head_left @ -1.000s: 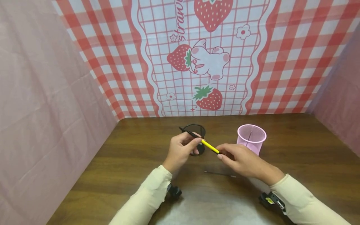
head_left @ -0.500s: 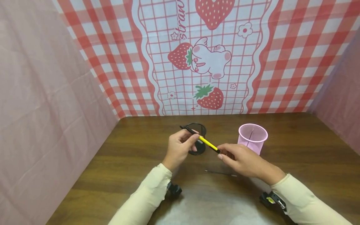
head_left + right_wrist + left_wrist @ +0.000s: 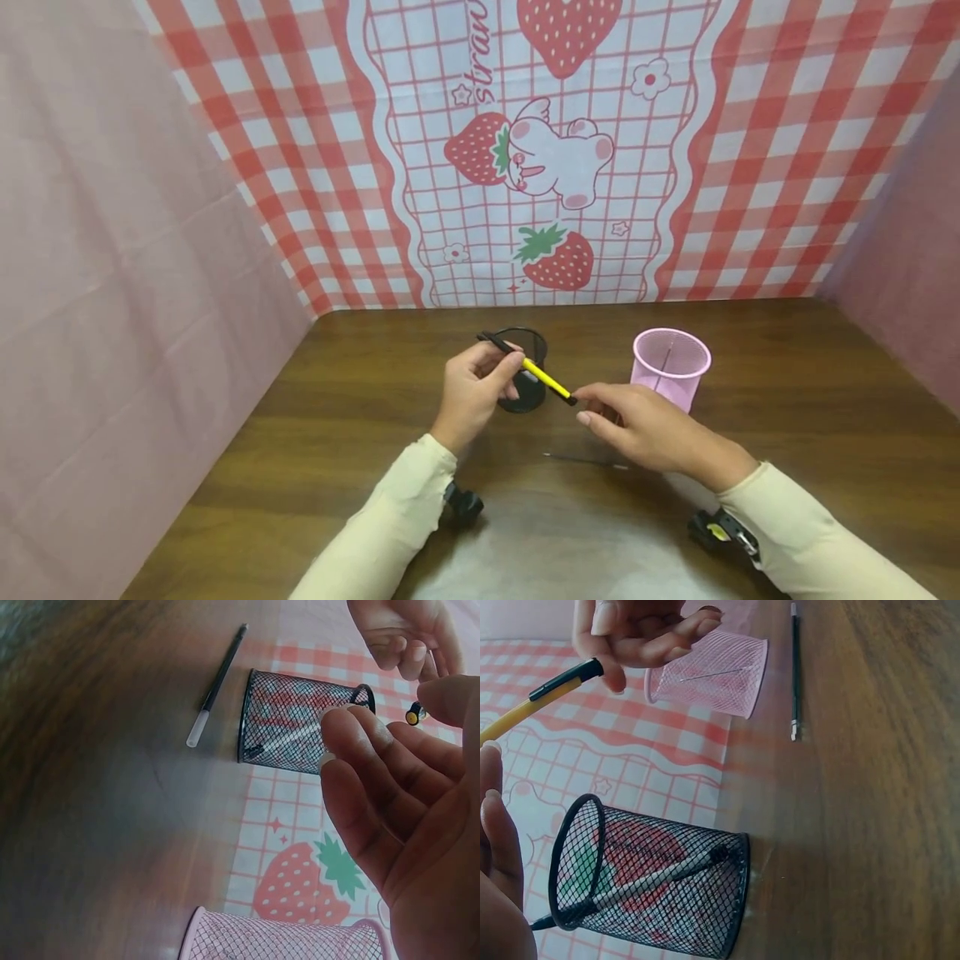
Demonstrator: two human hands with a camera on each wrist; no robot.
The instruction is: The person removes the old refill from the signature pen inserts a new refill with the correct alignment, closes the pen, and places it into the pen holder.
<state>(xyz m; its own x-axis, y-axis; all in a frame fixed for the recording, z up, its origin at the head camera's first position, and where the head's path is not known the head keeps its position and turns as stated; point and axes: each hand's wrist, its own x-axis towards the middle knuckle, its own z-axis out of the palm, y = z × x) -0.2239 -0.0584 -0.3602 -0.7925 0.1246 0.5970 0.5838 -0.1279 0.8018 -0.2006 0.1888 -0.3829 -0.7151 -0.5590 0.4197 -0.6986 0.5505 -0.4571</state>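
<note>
My left hand [image 3: 472, 387] pinches a yellow and black pen [image 3: 547, 379] between thumb and fingers; it slants down to the right. My right hand [image 3: 652, 429] is at the pen's lower black end, with thumb and fingers parted and nothing gripped. Its index fingertip lies very close to that end; whether they touch I cannot tell. Behind my left hand stands a black mesh cup [image 3: 656, 881] holding a pen. On the table, below the gap between the hands, lies a thin dark pen refill [image 3: 217, 686] with a pale end.
Behind my right hand stands a pink mesh cup [image 3: 686, 390] with a thin stick inside. The wooden table [image 3: 360, 392] ends at a strawberry-patterned cloth [image 3: 637, 183]. A pink curtain [image 3: 150, 292] hangs at the left.
The pen has shifted slightly left with my left hand, and its lower end has come away from between my right thumb and fingers. My right hand has hardly moved.
</note>
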